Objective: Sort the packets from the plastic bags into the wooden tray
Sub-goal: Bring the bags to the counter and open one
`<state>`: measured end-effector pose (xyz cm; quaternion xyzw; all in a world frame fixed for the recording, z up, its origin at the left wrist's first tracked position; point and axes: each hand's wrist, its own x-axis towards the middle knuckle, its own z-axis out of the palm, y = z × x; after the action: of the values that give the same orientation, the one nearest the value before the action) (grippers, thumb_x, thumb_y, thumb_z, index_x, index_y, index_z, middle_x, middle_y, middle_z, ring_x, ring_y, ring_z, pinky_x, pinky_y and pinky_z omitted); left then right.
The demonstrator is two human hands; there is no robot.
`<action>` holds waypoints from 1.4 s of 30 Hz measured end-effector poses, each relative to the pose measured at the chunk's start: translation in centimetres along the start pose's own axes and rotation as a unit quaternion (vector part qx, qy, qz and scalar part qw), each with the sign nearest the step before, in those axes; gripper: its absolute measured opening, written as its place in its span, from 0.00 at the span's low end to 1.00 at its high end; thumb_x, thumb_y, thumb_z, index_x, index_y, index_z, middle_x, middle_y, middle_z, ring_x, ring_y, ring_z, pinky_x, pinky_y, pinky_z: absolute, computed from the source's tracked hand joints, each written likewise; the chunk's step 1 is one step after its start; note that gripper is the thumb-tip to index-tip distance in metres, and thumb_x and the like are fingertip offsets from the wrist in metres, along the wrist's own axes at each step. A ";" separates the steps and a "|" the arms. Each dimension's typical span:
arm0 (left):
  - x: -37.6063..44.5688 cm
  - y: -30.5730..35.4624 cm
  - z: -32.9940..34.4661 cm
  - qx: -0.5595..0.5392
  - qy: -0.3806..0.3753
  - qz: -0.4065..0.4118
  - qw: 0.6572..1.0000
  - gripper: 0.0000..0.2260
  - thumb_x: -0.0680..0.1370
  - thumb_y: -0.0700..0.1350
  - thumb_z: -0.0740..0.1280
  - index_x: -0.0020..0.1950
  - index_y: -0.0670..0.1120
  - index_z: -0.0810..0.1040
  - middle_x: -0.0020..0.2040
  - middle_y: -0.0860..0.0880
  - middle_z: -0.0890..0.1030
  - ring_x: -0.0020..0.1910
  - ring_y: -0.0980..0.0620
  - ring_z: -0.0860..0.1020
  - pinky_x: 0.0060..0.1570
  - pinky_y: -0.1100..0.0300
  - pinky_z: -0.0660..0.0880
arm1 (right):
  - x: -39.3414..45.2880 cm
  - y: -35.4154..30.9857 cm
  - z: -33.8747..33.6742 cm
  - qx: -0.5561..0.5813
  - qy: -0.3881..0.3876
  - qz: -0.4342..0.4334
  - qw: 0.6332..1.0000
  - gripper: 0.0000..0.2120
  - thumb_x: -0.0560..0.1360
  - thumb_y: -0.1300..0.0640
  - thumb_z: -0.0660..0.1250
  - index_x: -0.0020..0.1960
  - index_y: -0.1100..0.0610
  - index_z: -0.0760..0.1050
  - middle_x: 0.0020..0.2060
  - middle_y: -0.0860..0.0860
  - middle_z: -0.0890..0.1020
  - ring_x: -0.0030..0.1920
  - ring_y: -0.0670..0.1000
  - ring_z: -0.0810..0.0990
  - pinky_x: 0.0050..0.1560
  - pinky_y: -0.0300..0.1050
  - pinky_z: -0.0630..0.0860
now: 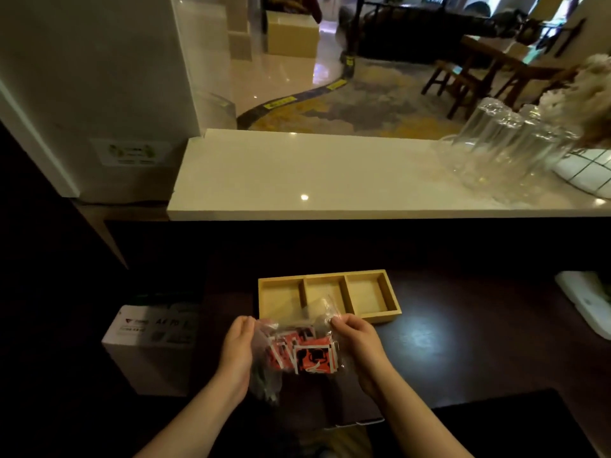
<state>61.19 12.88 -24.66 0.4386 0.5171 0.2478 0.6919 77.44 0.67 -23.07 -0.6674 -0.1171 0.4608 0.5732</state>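
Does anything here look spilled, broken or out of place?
Nothing stands out. Both hands, left hand and right hand, hold a clear plastic bag of red packets in front of the wooden tray, whose three compartments look empty.

Just in front of the wooden tray (365, 317), the left hand (236, 353) and right hand (358, 350) pinch a clear plastic bag (317, 309) of red packets (305, 353) above the dark desk (463, 342).

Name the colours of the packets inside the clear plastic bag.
Red with black and white markings: packets, seen in the head view.
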 end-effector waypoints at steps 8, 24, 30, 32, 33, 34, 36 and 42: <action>1.7 -1.1 2.0 0.070 -0.032 0.008 0.997 0.12 0.82 0.44 0.55 0.49 0.40 0.75 0.46 0.44 0.82 0.45 0.48 0.81 0.37 0.60 0.73 | 1.2 1.2 -2.5 -0.054 0.034 -0.018 0.998 0.14 0.76 0.57 0.67 0.48 0.70 0.75 0.41 0.57 0.82 0.39 0.50 0.81 0.34 0.35 0.77; 3.8 -3.3 2.4 0.309 0.050 0.127 0.941 0.02 0.77 0.41 0.66 0.45 0.46 0.76 0.43 0.50 0.80 0.44 0.51 0.78 0.36 0.63 0.69 | 6.0 4.3 -9.0 -0.260 0.121 -0.023 0.958 0.06 0.71 0.54 0.73 0.40 0.53 0.77 0.39 0.49 0.83 0.42 0.49 0.81 0.47 0.49 0.80; 4.3 -3.3 1.9 0.385 0.057 0.148 0.909 0.02 0.77 0.43 0.66 0.44 0.49 0.75 0.45 0.48 0.79 0.46 0.47 0.78 0.38 0.60 0.70 | 6.7 5.6 -12.2 -0.283 0.146 0.000 0.948 0.07 0.79 0.60 0.61 0.47 0.52 0.76 0.47 0.51 0.82 0.43 0.46 0.80 0.40 0.41 0.77; 3.9 -3.0 2.3 0.445 0.090 0.171 0.874 0.03 0.77 0.44 0.65 0.49 0.47 0.77 0.51 0.47 0.77 0.52 0.47 0.75 0.44 0.60 0.71 | 6.5 5.8 -13.1 -0.291 0.165 0.001 0.943 0.07 0.79 0.62 0.60 0.52 0.52 0.74 0.45 0.50 0.82 0.43 0.48 0.81 0.39 0.44 0.78; 3.5 -3.0 2.6 0.480 0.110 0.192 0.849 0.06 0.77 0.44 0.65 0.53 0.46 0.78 0.55 0.47 0.76 0.56 0.47 0.74 0.48 0.59 0.72 | 6.3 5.9 -13.6 -0.290 0.174 0.004 0.941 0.08 0.78 0.61 0.61 0.55 0.51 0.72 0.42 0.49 0.81 0.41 0.49 0.81 0.38 0.46 0.79; 3.1 -2.9 3.1 0.507 0.123 0.221 0.824 0.09 0.77 0.43 0.65 0.56 0.46 0.78 0.58 0.48 0.76 0.59 0.47 0.73 0.52 0.57 0.73 | 6.1 6.0 -13.9 -0.281 0.180 0.005 0.943 0.09 0.78 0.60 0.62 0.56 0.50 0.69 0.40 0.49 0.80 0.40 0.50 0.81 0.36 0.46 0.78; 2.1 -2.7 4.4 0.544 0.101 0.290 0.781 0.13 0.74 0.40 0.67 0.58 0.47 0.78 0.62 0.48 0.76 0.63 0.47 0.73 0.62 0.55 0.72 | 5.9 5.8 -14.4 -0.265 0.191 0.012 0.945 0.15 0.76 0.58 0.67 0.58 0.49 0.65 0.40 0.51 0.81 0.38 0.52 0.82 0.34 0.45 0.77; 0.1 -4.7 8.7 0.601 -0.154 0.386 0.683 0.23 0.78 0.45 0.61 0.71 0.61 0.62 0.75 0.60 0.53 0.75 0.56 0.52 0.71 0.51 0.48 | 6.1 4.3 -16.4 -0.141 0.125 0.187 0.964 0.11 0.72 0.61 0.70 0.52 0.62 0.76 0.45 0.59 0.82 0.45 0.57 0.81 0.42 0.50 0.79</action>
<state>68.84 7.59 -28.03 0.9531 0.2256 0.0581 0.1931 91.49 -7.28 -31.06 -0.8037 0.0182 0.4517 0.3869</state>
